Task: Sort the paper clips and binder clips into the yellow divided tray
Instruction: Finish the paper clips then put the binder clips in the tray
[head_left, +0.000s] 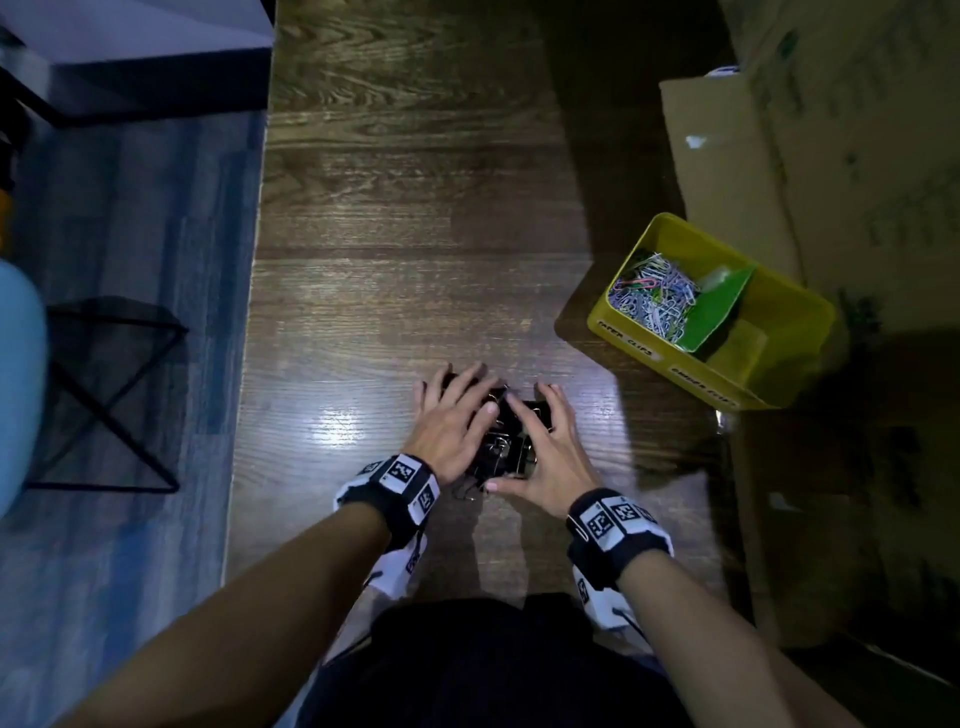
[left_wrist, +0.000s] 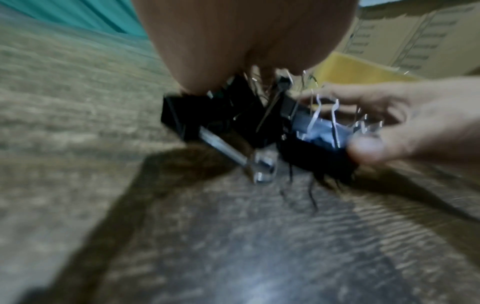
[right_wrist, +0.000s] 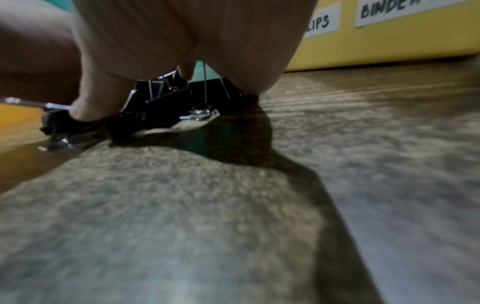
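Binder clips (head_left: 506, 447), black with silver wire handles, are heaped in one pile on the wooden surface (head_left: 395, 291) close to the person's body; the pile is too tangled and too covered by fingers for the clips to be counted. The pile is enclosed by two hands. The left hand (head_left: 453, 422) is laid over its left and far side with fingers spread and only gently bent, and the right hand (head_left: 551, 451) is cupped against its right side, thumb drawn along the near edge. Whether any single clip is actually pinched cannot be told. From the left wrist view, the clips (left_wrist: 233, 121) are seen pressed between the left palm (left_wrist: 246, 37) and the right hand's fingers (left_wrist: 420, 123). From the right wrist view, the clips (right_wrist: 161, 102) are seen under the right palm (right_wrist: 182, 30). One marked band is worn on each wrist.

Farther off to the right, well apart from the pile, one yellow tray (head_left: 795, 322) is set on the same surface, with two paper labels on its near wall. Its left compartment is filled with a mass of paper clips (head_left: 655, 295), mostly silver and pale, beyond counting. A green divider (head_left: 714, 312) is leaned across the middle. No clips can be made out in the right compartment. Cardboard boxes (head_left: 831, 130) are stacked behind the tray.
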